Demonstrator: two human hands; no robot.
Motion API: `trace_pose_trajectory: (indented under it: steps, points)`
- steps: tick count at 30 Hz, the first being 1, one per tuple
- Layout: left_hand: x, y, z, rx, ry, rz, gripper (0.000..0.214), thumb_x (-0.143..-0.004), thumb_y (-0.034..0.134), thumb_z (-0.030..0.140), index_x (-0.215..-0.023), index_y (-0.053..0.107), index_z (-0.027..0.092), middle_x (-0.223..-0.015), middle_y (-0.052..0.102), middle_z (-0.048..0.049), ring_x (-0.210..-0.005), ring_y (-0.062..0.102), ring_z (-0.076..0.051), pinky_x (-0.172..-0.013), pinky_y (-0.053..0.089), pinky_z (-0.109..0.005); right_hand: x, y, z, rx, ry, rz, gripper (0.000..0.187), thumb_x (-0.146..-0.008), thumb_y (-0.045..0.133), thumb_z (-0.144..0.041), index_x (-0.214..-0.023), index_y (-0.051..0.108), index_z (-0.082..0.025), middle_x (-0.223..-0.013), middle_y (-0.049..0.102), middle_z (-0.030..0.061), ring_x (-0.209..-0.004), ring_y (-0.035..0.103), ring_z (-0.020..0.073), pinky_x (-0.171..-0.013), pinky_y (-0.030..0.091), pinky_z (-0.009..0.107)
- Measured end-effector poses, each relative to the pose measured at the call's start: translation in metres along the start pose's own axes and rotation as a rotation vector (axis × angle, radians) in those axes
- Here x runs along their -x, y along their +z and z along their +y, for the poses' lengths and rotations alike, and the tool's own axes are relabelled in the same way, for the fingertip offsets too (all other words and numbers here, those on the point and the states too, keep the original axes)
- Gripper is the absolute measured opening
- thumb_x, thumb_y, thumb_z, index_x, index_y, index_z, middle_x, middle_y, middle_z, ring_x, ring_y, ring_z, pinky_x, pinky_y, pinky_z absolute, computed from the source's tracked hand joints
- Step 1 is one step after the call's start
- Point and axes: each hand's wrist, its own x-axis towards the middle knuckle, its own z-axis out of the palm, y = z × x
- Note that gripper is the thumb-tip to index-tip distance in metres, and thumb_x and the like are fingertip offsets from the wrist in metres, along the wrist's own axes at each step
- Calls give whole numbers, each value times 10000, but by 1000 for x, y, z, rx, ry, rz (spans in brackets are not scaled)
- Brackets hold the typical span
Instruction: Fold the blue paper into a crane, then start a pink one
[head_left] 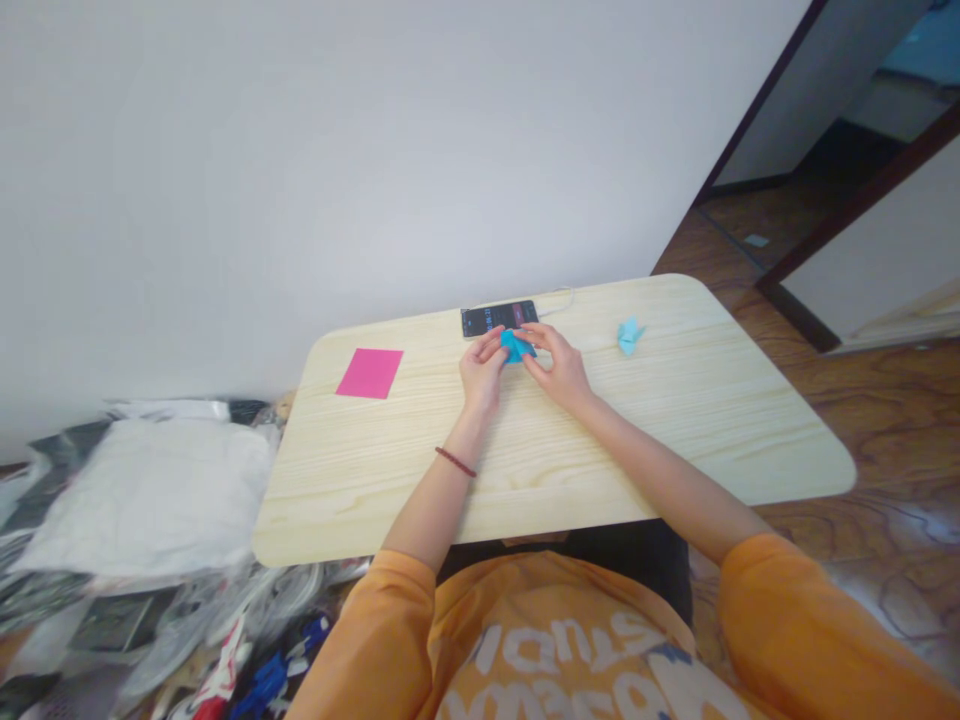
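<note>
A piece of folded blue paper [516, 347] sits between my left hand [484, 368] and my right hand [556, 368], and the fingertips of both hands pinch it just above the tabletop. Much of it is hidden by my fingers. Right behind my hands lies a black smartphone [499, 319] with a lit screen and a thin white cable. A small pale blue origami figure [628, 335] rests to the right, and a flat square of pink paper [370, 373] lies to the left. A dark red beaded bracelet [455, 461] circles my left wrist.
The light wooden table [675, 440] has rounded corners, and its back edge stands near a white wall [300, 170]. Plastic bags and a white sack [150, 500] are heaped on the floor to the left. A wooden floor [862, 400] and doorway lie to the right.
</note>
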Motion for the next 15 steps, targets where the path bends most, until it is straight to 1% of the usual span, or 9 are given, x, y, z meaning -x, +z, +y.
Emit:
trace_pose_trajectory:
  steps: [2, 4, 9, 12, 15]
  points:
    - [-1, 0, 1, 60, 18, -45, 457, -588, 730, 144, -1042, 677, 159, -972, 747, -80, -950, 693, -192, -886, 504, -305, 0, 0, 0, 18, -27, -12, 401, -883, 530, -239, -1282, 488, -237, -1256, 647, 100, -1200, 595, 234, -1039, 446, 432]
    - [-2, 0, 2, 116, 31, -91, 480, -583, 740, 136, -1058, 673, 160, -1013, 742, -88, -1010, 682, -209, -934, 488, -324, 0, 1, 1, 53, -62, -30, 395, -895, 524, -265, -1288, 504, -229, -1294, 625, 104, -1204, 581, 237, -1047, 442, 442]
    - [-4, -2, 4, 193, 9, -169, 519, -624, 760, 134, -1130, 650, 173, -1150, 705, -109, -1204, 595, -246, -1049, 421, -364, -1, 4, 9, 161, -141, -64, 300, -928, 491, -288, -1201, 607, -243, -1372, 583, 67, -1220, 532, 250, -1064, 422, 477]
    - [-3, -2, 7, 222, -23, -178, 512, -670, 735, 132, -1169, 628, 172, -1195, 686, -114, -1257, 554, -246, -1069, 404, -359, -2, 4, 13, 175, -162, -42, 300, -947, 457, -268, -1189, 632, -249, -1357, 597, 52, -1221, 519, 243, -1064, 418, 473]
    - [-1, -1, 9, 225, -39, -214, 567, -693, 724, 132, -1239, 578, 170, -1223, 672, -125, -1255, 556, -240, -1057, 411, -355, -3, 1, 11, 172, -150, 3, 264, -943, 467, -256, -1107, 674, -261, -1287, 646, 44, -1183, 534, 239, -1045, 425, 471]
